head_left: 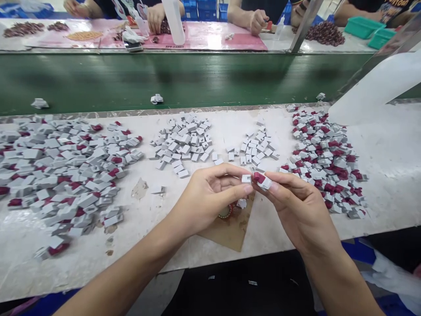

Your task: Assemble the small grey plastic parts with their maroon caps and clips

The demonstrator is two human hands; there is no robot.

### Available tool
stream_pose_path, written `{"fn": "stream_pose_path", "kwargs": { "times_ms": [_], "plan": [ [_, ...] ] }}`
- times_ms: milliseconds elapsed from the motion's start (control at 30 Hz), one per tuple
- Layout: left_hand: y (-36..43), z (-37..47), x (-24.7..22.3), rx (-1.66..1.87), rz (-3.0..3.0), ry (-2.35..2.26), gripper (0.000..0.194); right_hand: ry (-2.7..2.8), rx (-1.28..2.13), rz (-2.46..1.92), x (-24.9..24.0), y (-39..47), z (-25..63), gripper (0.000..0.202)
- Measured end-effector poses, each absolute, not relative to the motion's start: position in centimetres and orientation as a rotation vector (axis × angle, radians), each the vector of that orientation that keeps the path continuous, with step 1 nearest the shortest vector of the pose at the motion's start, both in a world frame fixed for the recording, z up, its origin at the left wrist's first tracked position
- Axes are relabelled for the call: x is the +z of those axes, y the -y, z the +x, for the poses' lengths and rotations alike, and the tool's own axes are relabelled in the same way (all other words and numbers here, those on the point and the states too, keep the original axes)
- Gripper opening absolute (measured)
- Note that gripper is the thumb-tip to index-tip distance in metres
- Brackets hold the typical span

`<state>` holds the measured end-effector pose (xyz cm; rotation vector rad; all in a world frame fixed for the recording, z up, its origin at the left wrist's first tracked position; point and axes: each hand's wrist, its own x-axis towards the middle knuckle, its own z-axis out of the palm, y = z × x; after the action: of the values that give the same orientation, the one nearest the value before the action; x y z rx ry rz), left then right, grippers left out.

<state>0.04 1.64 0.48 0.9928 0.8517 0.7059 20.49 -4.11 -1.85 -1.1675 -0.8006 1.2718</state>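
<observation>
Just above the middle of the table, my left hand [213, 199] pinches a small light-grey plastic block [246, 179] between thumb and index finger. My right hand [299, 204] grips a grey and dark-red plastic piece [262, 180] by its grey end. The two pieces are held close together; whether they touch I cannot tell. Under my hands lies a brown board [235, 232], with a round patterned object [226, 213] partly hidden by my left hand. A small grey piece [241, 203] sits near it.
A wide pile of grey and dark-red pieces [75, 166] spreads at left, another [325, 162] at right. Grey blocks [187, 138] lie between, with a smaller group [256, 147]. A white bottle [378, 85] leans at right. Behind runs a green conveyor [210, 81]; co-workers' hands [156, 18] work beyond.
</observation>
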Motion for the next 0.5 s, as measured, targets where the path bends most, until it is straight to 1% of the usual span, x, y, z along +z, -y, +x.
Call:
{"fn": "stream_pose_path", "kwargs": {
  "times_ms": [100, 200, 367, 500],
  "plan": [
    [-1.7, 0.0, 0.5, 0.686, 1.034, -0.842, 0.020, 0.938, 1.237, -1.163, -1.6, 4.1, 20.8, 0.010],
    [-1.8, 0.0, 0.7, 0.665, 1.110, -0.855, 0.015, 1.101, 1.214, -1.140, -0.7, 4.0, 21.3, 0.015],
    [-2.9, 0.2, 1.5, 0.684, 1.264, -0.869, 0.012, 1.159, 1.229, -1.149, 0.8, 3.0, 21.8, 0.014],
    [-6.0, 0.8, 2.4, 0.586, 1.518, -0.885, 0.013, 1.224, 1.164, -1.263, 0.9, 1.3, 22.9, 0.011]
  ]
}}
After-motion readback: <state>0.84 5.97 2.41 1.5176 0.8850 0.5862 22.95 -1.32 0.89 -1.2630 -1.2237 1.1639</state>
